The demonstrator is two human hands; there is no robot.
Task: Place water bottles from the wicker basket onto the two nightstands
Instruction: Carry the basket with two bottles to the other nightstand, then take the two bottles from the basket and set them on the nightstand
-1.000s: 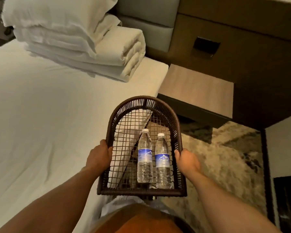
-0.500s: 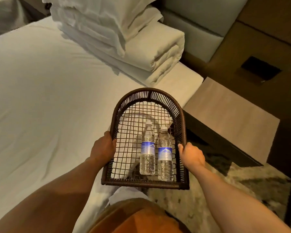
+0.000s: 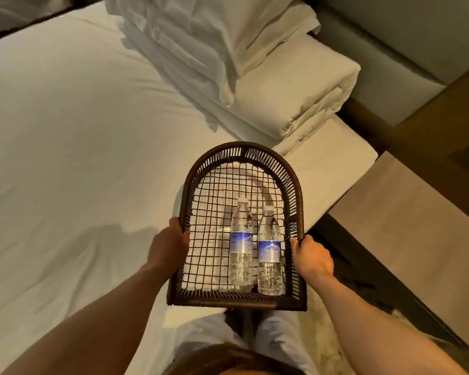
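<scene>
Both hands, left hand (image 3: 169, 246) and right hand (image 3: 312, 257), fingers gripping one wicker basket (image 3: 244, 158) holding two water bottles (image 3: 241, 240) (image 3: 269, 249) over the bed (image 3: 65, 131) edge.

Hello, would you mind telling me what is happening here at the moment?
A person stands at the bedside holding a wicker basket by its side rims, left hand on one side and right hand on the other. Two water bottles lie side by side inside it. The nightstand to the right has no bottle on the part in view. Folded bedding is stacked on the bed.
</scene>
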